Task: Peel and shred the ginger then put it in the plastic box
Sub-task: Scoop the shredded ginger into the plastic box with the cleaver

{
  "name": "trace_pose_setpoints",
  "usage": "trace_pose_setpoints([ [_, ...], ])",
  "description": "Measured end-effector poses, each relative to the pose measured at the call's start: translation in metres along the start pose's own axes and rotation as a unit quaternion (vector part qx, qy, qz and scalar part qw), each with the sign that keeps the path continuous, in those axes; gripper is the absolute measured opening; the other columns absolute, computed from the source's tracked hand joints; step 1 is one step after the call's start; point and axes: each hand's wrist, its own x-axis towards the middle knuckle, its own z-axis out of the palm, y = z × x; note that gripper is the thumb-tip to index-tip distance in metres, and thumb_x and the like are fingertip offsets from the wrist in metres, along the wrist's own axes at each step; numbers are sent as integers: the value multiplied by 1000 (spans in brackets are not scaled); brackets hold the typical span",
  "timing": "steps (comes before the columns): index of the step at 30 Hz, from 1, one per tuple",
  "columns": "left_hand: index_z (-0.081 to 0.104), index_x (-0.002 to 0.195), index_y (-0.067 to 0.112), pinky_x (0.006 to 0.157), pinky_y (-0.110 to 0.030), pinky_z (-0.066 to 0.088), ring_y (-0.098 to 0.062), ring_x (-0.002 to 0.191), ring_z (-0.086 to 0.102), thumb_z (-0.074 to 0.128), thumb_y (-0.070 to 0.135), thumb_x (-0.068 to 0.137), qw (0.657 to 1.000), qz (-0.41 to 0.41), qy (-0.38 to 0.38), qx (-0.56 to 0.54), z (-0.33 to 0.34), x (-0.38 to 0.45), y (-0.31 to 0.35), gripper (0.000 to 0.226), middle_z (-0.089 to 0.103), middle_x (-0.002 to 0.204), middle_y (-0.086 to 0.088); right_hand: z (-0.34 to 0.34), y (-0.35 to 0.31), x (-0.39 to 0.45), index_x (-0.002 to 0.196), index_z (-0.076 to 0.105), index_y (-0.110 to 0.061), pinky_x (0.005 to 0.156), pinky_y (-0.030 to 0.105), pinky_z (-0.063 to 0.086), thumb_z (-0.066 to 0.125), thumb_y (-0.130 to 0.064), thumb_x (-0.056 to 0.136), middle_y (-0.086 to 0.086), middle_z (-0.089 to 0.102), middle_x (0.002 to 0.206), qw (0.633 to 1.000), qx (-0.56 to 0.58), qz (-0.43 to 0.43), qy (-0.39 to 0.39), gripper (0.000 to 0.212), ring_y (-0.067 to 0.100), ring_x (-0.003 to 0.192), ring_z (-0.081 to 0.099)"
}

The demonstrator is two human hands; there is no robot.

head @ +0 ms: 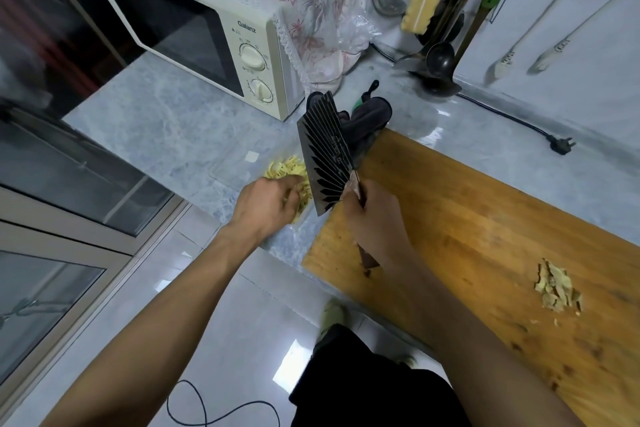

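My left hand (pixel 268 204) has its fingers curled down into the shreds (pixel 291 172), pinching or pushing them; I can't tell which. My right hand (pixel 372 215) is wrapped round the handle of the cleaver (pixel 327 152), whose blade is tipped up just beside the left hand, over the near corner of the board (pixel 485 218). The shreds lie in a clear plastic box (pixel 228 163) on the counter (pixel 166 121), left of the board; its walls are hard to make out. So I judge this the last step: moving shredded ginger off the blade into the box. Next I'd wipe any strands clinging to the blade into the box, fingers kept clear of the edge, then set the cleaver down. The peel (pixel 557 288) sits well apart on the board, near its right side, and stays out. A microwave (pixel 207 31) stands behind the box.
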Motion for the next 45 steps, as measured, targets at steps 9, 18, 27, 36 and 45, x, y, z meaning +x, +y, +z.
trace_pose_setpoints([
  [9,63,55,40,76,-30,52,-9,85,59,63,17,80,989,-88,-39,-109,-4,17,0,34,63,86,13,-15,7,2,80,53,-13,46,15,36,49,-31,103,3,55,66,998,-53,-33,-4,29,7,52,47],
  [18,66,61,32,68,-30,52,-14,83,63,64,31,87,992,-99,-49,-62,-3,12,-1,26,65,83,13,-30,6,2,93,59,-9,59,38,54,49,-33,103,10,67,80,995,-78,-52,-22,28,25,68,66],
  [27,69,119,30,71,-29,52,-19,81,65,62,16,87,989,-121,-28,-84,-2,1,-5,36,68,81,7,-36,7,7,85,57,-6,47,16,36,49,-31,103,3,52,64,991,-106,-77,-36,32,10,53,45],
  [36,74,107,21,78,-5,46,14,81,60,56,-2,92,962,-128,21,-239,7,-6,-8,33,71,91,13,-50,21,-2,84,58,-4,45,26,43,53,-26,102,6,55,60,994,-52,-89,-32,29,13,48,49],
  [45,75,106,16,80,-6,42,-7,94,62,61,12,92,972,1,137,-191,18,-18,29,20,71,104,2,-77,64,-29,84,61,-7,43,29,47,50,-34,104,12,63,63,997,38,-38,52,36,18,46,56],
])
